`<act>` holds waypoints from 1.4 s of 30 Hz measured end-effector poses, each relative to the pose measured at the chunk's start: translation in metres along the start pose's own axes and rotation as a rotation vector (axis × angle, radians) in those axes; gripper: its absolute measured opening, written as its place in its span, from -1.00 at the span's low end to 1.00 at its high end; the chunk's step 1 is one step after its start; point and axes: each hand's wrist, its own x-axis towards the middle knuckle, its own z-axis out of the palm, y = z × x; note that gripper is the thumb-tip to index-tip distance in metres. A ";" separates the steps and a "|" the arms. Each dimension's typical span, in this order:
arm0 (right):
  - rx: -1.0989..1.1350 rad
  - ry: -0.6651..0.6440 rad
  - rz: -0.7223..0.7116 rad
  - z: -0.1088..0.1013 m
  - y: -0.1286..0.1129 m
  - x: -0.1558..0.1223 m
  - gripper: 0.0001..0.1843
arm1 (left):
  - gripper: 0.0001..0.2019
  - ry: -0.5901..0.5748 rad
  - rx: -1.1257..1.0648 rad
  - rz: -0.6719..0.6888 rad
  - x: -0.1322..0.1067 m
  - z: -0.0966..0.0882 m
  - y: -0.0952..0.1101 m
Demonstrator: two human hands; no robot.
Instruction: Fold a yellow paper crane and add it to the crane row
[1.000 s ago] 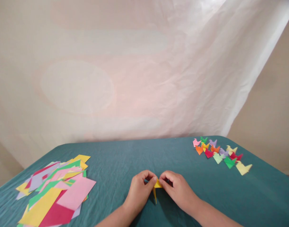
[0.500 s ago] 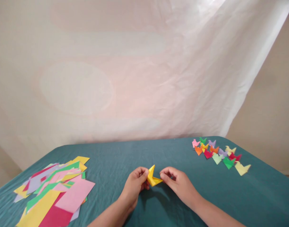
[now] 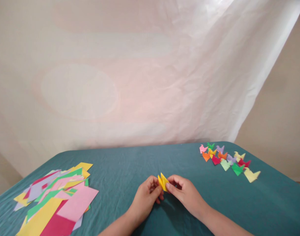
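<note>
In the head view, a folded yellow paper piece [image 3: 163, 182] sits between the two hands, over the near middle of the table: smooth, crisply creased and narrow, with slim pointed flaps. Its tips point up the view, toward the backdrop, and its long axis stands close to vertical. The left hand [image 3: 148, 192] pinches its left side near the bottom between thumb and curled fingers; the right hand [image 3: 183, 189] grips its right side between thumb and bent forefinger. Beneath lies a dark teal tablecloth [image 3: 120, 170] with soft wrinkles. To the left, flat matte paper sheets [image 3: 77, 203] overlap in a loose pile; to the right, small angular origami birds [image 3: 251, 175] lie in slanting rows. Behind hangs a pale, creased backdrop [image 3: 145, 85].
</note>
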 end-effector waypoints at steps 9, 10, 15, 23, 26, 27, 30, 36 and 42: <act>-0.028 -0.014 -0.020 0.005 0.000 -0.003 -0.69 | -0.79 -0.008 0.113 0.064 -0.007 0.002 0.005; -0.030 -0.007 -0.022 0.004 -0.001 -0.003 -0.69 | -0.80 -0.008 0.124 0.065 -0.007 0.003 0.006; -0.040 -0.023 -0.039 0.004 -0.003 -0.003 -0.69 | -0.81 -0.005 0.128 0.057 -0.007 0.005 0.006; -0.061 -0.005 -0.047 0.006 -0.005 -0.005 -0.76 | -0.79 0.004 0.237 0.120 -0.009 0.003 0.006; -0.076 -0.019 -0.055 0.006 -0.006 -0.005 -0.78 | -0.83 -0.001 0.241 0.120 -0.010 0.003 0.005; -0.081 -0.028 -0.057 0.006 -0.006 -0.006 -0.79 | -0.84 -0.001 0.238 0.117 -0.010 0.003 0.004; -0.096 -0.041 -0.054 0.007 -0.007 -0.007 -0.82 | -0.84 -0.002 0.255 0.122 -0.010 0.004 0.004; -0.125 -0.021 -0.056 0.009 -0.008 -0.008 -0.85 | -0.82 0.008 0.382 0.162 -0.010 0.004 0.008; -0.163 -0.019 -0.076 0.009 -0.010 -0.007 -0.82 | -0.84 0.009 0.392 0.174 -0.011 0.004 0.009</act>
